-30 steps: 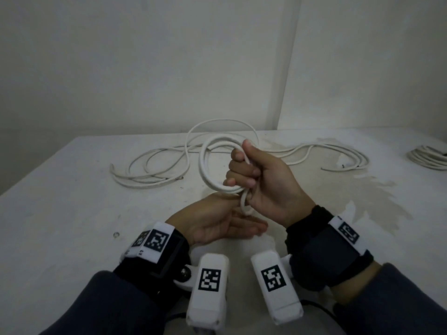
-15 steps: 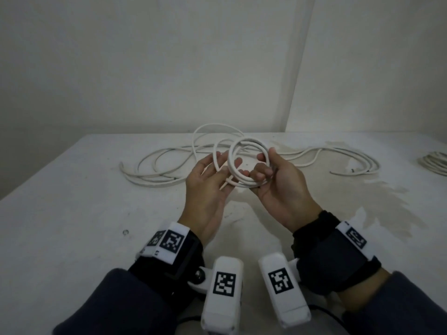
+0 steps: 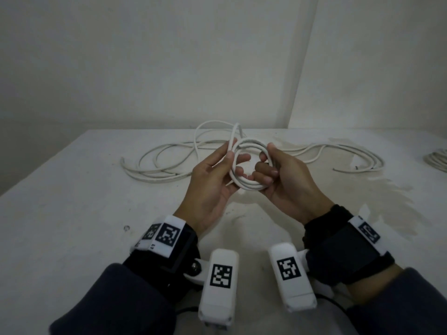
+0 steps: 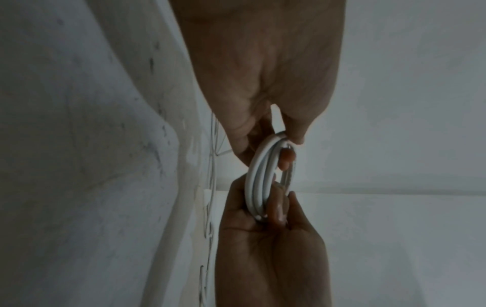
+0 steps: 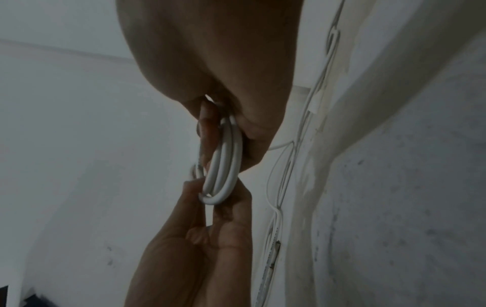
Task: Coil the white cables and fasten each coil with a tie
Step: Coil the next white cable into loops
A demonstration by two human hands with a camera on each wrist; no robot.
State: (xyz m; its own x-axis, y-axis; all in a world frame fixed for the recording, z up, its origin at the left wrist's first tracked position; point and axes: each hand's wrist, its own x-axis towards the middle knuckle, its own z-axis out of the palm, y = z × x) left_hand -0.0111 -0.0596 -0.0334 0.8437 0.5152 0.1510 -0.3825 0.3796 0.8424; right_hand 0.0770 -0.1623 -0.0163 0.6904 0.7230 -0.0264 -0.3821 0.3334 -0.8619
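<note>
A small coil of white cable (image 3: 250, 186) with a few turns is held up over the table between both hands. My left hand (image 3: 235, 163) pinches its left side between thumb and fingers. My right hand (image 3: 266, 157) grips its right side, thumb on top and fingers curled through the loop. The left wrist view shows the coil (image 4: 256, 176) edge-on between the two hands, and so does the right wrist view (image 5: 226, 162). The rest of the same cable (image 3: 235, 131) trails off the coil's top to the table behind. No tie is in view.
Loose white cable lies in long loops across the back of the white table (image 3: 72, 238), to the left (image 3: 157, 170) and to the right (image 3: 350, 153). Another coiled white cable (image 3: 437, 160) sits at the far right edge. A stain (image 3: 362, 201) marks the table right of the hands.
My left hand rose from palm-up under the coil and took hold of its left side. The coil, first gripped upright by the right hand alone, now faces me between both hands.
</note>
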